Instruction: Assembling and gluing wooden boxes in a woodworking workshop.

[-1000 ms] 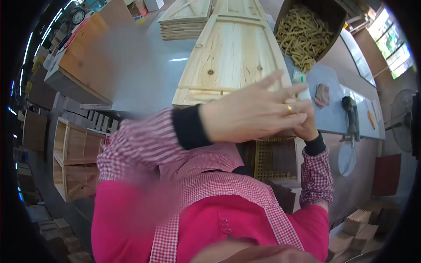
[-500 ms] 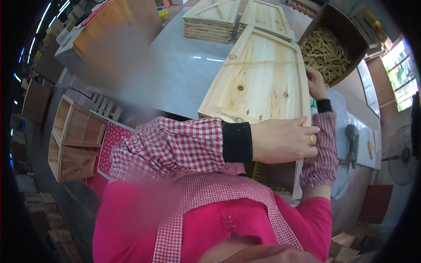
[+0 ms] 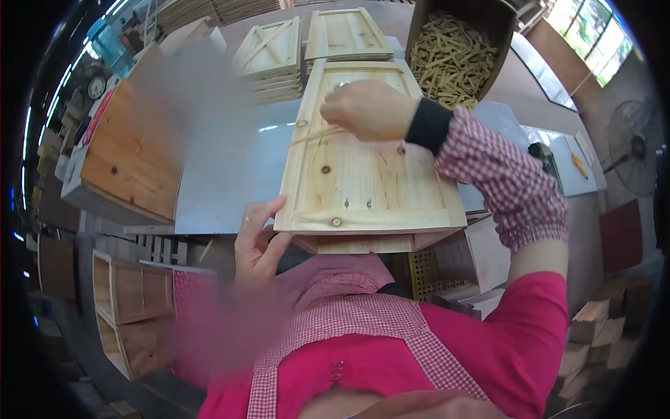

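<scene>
A pale wooden box [image 3: 363,167] with a framed, knotty panel on top lies in front of me on the table. My left hand [image 3: 257,241] holds its near left corner, thumb below the edge and index finger along the side. Above the panel's far half, my right hand [image 3: 370,110] is closed. A tan elastic band [image 3: 315,136] runs from beneath its fingers to the panel's left edge; it appears gripped there, though the fingertips are partly hidden.
Behind the box are stacked wooden panels [image 3: 345,35] and a carton [image 3: 504,52] of tan bands. An orange-brown wooden cabinet [image 3: 132,153] stands left; wooden crates [image 3: 143,283] sit lower left. A fan [image 3: 631,143] is at right. Blurred patches cover part of the left side.
My left hand has gone from the box's right side to its near left corner. My right hand has come from the right side to above the panel. The box now sits straighter, further left.
</scene>
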The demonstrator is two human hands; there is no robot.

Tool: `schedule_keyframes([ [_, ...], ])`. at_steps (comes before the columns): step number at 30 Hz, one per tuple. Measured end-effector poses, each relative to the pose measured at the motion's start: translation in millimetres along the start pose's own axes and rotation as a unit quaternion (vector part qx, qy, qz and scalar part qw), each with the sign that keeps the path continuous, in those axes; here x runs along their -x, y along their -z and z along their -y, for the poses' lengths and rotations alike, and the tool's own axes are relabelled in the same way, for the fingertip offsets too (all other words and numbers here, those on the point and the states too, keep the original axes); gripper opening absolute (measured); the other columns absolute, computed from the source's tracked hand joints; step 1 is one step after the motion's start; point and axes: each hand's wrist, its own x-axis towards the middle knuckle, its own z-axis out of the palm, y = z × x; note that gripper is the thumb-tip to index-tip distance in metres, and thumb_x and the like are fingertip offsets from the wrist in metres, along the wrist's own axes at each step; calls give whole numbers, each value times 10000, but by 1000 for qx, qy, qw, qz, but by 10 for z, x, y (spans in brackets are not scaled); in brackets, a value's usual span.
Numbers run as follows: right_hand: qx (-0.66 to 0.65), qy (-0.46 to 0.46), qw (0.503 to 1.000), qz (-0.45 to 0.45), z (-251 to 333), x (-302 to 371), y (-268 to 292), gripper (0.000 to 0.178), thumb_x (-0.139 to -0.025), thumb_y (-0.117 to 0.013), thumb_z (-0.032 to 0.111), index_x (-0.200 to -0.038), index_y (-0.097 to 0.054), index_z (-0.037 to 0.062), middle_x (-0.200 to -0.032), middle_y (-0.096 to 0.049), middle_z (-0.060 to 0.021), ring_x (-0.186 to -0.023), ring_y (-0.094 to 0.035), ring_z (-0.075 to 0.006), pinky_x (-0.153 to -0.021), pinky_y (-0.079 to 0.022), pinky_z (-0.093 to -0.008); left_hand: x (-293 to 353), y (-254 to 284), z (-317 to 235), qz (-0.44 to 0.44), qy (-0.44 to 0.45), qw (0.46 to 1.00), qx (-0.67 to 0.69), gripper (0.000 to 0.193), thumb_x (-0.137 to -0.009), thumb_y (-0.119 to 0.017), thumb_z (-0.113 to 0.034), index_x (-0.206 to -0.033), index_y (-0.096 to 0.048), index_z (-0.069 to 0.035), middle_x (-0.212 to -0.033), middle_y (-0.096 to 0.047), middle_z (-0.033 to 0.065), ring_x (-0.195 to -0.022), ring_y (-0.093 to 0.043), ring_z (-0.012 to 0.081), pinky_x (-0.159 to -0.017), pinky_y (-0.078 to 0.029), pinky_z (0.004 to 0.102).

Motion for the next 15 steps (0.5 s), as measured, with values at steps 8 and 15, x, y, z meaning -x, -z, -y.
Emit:
schedule_keyframes([
  [8,-147,-8,989,-14,-72,215,-3,177,-868,-557,178,-789,-534,21,-760,-573,-133,-728,-587,-340,-643,-473,-420,-27,-7,241,-33,-48,998,-31,420,-840,-576,-61,-1246,-507,19,-1156,-482,99,-1099,-468,199,-971,-344,306],
  [15,-120,-173,976,-62,-858,200,-142,196,-848,-613,227,-845,-603,32,-822,-624,-139,-757,-613,-330,-649,-486,-389,20,13,265,-38,-98,987,-124,385,-851,-559,-71,-1228,-530,4,-1135,-487,125,-1040,-490,213,-934,-368,319],
])
